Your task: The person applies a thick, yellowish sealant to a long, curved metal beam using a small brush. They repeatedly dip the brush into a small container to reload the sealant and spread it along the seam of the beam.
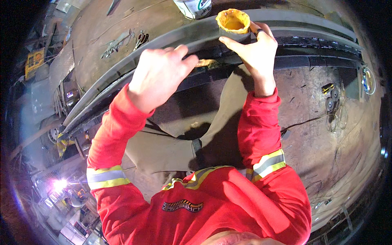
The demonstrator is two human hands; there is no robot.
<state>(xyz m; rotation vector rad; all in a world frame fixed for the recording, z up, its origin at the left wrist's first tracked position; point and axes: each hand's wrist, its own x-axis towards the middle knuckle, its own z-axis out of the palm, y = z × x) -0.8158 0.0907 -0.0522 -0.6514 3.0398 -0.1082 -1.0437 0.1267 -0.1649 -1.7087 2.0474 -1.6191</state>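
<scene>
My left hand (160, 77) is closed around a small brush (204, 63). Only its yellowish front end shows past my fingers, close against the dark steel beam (192, 75). My right hand (258, 51) grips a dark cup (233, 36) from its right side, thumb toward me and a ring on one finger. Thick yellow paste (233, 20) coats the cup's rim and inside. The cup is upright over the beam's far flange, to the right of the brush; whether it rests on the metal I cannot tell.
Beyond the beam stand a white bucket (194, 9) and, farther left, a bunch of metal pieces (142, 39). A small wheeled device (330, 100) with cables lies on the floor at right. Bright welding light (60, 185) glares at lower left. A yellow box (35, 63) stands far left.
</scene>
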